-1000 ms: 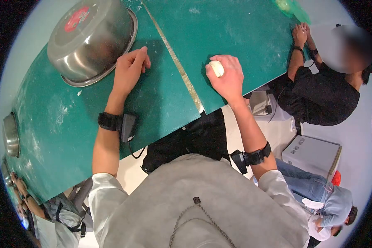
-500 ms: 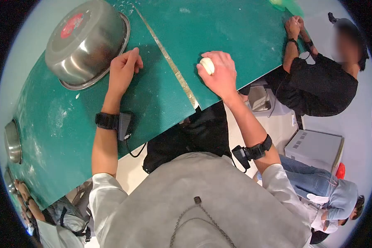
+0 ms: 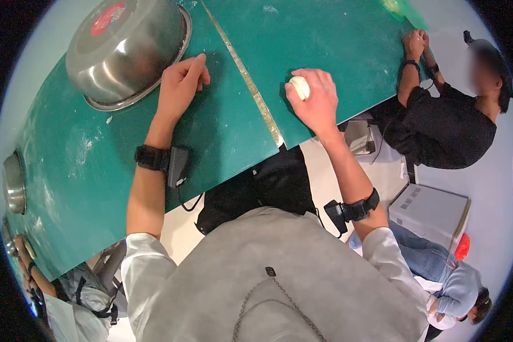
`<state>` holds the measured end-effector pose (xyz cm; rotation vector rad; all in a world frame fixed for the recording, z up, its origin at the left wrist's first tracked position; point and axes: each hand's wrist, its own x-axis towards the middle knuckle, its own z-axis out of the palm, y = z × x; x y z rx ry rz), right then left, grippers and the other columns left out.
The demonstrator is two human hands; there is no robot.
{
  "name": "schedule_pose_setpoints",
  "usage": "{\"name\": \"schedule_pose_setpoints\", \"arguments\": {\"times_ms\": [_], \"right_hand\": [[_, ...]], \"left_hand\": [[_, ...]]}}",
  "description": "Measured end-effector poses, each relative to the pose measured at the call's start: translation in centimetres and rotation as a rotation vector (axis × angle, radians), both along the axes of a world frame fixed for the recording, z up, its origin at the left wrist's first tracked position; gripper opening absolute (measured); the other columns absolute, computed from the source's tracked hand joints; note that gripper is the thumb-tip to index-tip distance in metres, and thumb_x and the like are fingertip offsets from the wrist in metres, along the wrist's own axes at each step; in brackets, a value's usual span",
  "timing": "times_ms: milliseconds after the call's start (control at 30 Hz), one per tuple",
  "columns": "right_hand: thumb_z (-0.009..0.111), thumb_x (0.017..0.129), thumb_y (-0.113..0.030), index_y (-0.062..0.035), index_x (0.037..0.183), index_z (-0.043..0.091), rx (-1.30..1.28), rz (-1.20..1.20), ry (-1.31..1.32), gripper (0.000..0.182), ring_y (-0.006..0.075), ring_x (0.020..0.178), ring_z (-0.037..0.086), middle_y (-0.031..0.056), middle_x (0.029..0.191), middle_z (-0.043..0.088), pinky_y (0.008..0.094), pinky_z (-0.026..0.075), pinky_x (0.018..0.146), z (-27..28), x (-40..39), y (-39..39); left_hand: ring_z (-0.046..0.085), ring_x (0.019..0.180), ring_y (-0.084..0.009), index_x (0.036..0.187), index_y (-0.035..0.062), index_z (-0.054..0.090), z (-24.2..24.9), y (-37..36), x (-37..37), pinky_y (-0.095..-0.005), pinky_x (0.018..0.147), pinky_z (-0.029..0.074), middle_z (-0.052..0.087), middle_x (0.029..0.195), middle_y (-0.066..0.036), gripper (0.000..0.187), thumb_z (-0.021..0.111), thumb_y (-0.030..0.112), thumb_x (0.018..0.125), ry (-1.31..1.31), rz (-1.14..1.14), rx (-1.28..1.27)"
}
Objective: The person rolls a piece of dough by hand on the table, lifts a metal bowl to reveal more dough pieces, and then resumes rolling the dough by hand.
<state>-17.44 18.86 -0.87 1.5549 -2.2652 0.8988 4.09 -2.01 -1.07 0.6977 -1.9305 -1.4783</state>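
In the head view, my right hand (image 3: 316,98) is closed around a smooth white lump of dough (image 3: 299,88), which shows between thumb and fingers. That hand rests at the green tabletop, right of the metal strip (image 3: 252,85). My left hand (image 3: 182,85) is held left of the strip with its fingers curled in, and nothing shows in it. Close beside it is a large steel basin (image 3: 125,60), turned upside down with a red label on its base. My left hand looks apart from the basin's rim, though they nearly overlap in view.
The green table (image 3: 222,139) carries flour smears. A smaller steel bowl (image 3: 15,182) is at its far left edge. A person in black (image 3: 444,122) works at the right, near a green plastic bag (image 3: 399,10). Other people are at lower left and lower right. A white box-shaped appliance (image 3: 430,212) stands behind.
The whole view has shifted slightly, so the table and basin sit a little higher and further right. Both hands keep nearly the same places, the right one still around the dough.
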Motion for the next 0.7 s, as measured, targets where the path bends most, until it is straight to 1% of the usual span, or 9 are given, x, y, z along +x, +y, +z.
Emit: {"name": "schedule_pose_setpoints", "arguments": {"times_ms": [100,267,333,433,667,700], "right_hand": [[0.075,0.079,-0.032,-0.012,0.101,0.069,-0.011,0.009,0.006,0.03,0.032,0.103,0.061,0.0089,0.104,0.068,0.0461,0.047,0.091,-0.22,-0.05,0.16],[0.075,0.08,-0.032,-0.0113,0.102,0.069,-0.005,0.015,0.022,0.031,0.0325,0.103,0.061,0.0091,0.103,0.068,0.0463,0.047,0.091,-0.21,0.02,0.4],[0.075,0.084,-0.027,-0.0099,0.107,0.068,0.022,0.014,0.026,0.03,0.0316,0.105,0.061,0.0091,0.108,0.068,0.0432,0.047,0.093,0.2,0.26,0.4],[0.074,0.084,-0.028,-0.0103,0.108,0.068,0.033,0.012,0.015,0.03,0.0314,0.107,0.061,0.0093,0.109,0.068,0.0431,0.047,0.094,0.29,0.31,0.43],[0.074,0.085,-0.029,-0.0109,0.108,0.069,0.036,0.011,0.011,0.03,0.0316,0.107,0.061,0.0096,0.11,0.068,0.0434,0.047,0.095,0.14,0.18,0.26],[0.075,0.082,-0.03,-0.0112,0.105,0.069,0.011,0.013,0.0,0.03,0.0317,0.106,0.061,0.0093,0.108,0.068,0.0441,0.047,0.093,0.09,0.16,0.24]], "left_hand": [[0.05,0.062,-0.0082,0.07,0.0047,0.06,0.41,0.26,0.03,-0.026,0.059,0.04,0.057,0.068,0.001,0.047,0.051,0.033,0.107,-0.057,0.015,0.005],[0.05,0.062,-0.0079,0.07,0.005,0.061,0.08,0.06,0.05,-0.0259,0.059,0.039,0.057,0.068,0.001,0.047,0.051,0.033,0.107,-0.038,-0.006,-0.013],[0.05,0.062,-0.0078,0.071,0.0052,0.062,0.06,0.16,0.0,-0.0257,0.058,0.039,0.057,0.067,0.001,0.047,0.051,0.033,0.107,-0.034,0.005,-0.02],[0.051,0.061,-0.007,0.07,0.0031,0.064,0.0,-0.03,0.11,-0.026,0.058,0.04,0.058,0.065,0.001,0.048,0.053,0.035,0.104,0.003,0.015,0.005],[0.05,0.06,-0.0065,0.071,0.0027,0.064,-0.28,-0.29,0.05,-0.026,0.057,0.039,0.058,0.064,0.001,0.047,0.054,0.034,0.104,-0.005,0.027,0.01],[0.05,0.06,-0.0065,0.071,0.0026,0.064,-0.26,-0.27,0.03,-0.0259,0.056,0.039,0.058,0.064,0.001,0.047,0.054,0.034,0.104,-0.007,0.016,-0.005]]}}
